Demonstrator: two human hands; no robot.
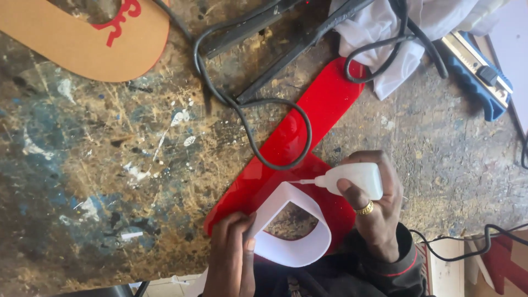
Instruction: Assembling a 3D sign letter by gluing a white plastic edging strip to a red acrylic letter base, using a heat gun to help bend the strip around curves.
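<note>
While the right hand (pixel 377 206) grips a small white glue bottle (pixel 355 180) with fingers wrapped around its body, the nozzle tip points at the top edge of a white cut-out letter (pixel 294 231). That letter lies on a red acrylic letter (pixel 300 148) on the paint-stained workbench (pixel 110 165). The left hand (pixel 234 247) pinches the white letter's near edge, pressing it flat. A black cable (pixel 247 110) loops across the red piece. Judged step: adhesive application along the seam. Next move likely calls for a light squeeze and steady nozzle travel, keeping the letter registered.
</note>
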